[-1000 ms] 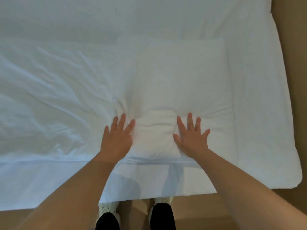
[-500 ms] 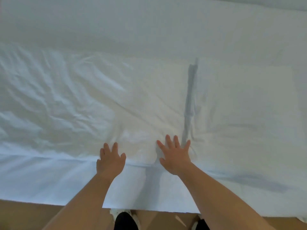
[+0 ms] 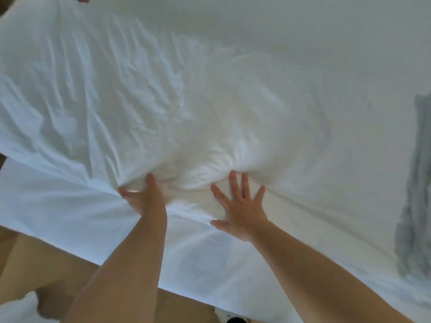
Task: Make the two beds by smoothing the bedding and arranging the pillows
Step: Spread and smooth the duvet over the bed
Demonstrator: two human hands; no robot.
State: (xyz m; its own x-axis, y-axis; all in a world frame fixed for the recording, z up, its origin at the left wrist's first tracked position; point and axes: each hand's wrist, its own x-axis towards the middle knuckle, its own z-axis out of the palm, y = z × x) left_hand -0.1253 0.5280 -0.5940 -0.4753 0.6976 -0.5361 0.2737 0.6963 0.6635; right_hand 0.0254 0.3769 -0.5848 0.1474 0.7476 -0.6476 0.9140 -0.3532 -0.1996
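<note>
Head view of the smoothing step on one bed. The white bedding (image 3: 112,101) covers the whole top of the bed (image 3: 70,220) and hangs over its near side. It is heavily creased on the left half, calmer toward the right, and its folds fan out from where the hands rest. Both hands lie on the bedding just inside the near edge, close together but apart, with a puckered mound of cloth between and just beyond them. The right hand (image 3: 242,213) lies flat, palm down, fingers straight and spread, grasping nothing. The left hand (image 3: 145,201) is turned partly on edge, thumb splayed to the left and the one visible finger straight. It pushes against a gathered fold and appears released rather than clenched; its other fingers are hidden. Judged from the creases, the smoothing is unfinished: the next move calls for flat palms swept outward toward the rumpled left side, carrying the slack over the edge without bunching it anew. No pillow can be made out. A grey streak (image 3: 415,206) at the right margin is too blurred to identify, and brown floor (image 3: 28,252) shows below the bed.
</note>
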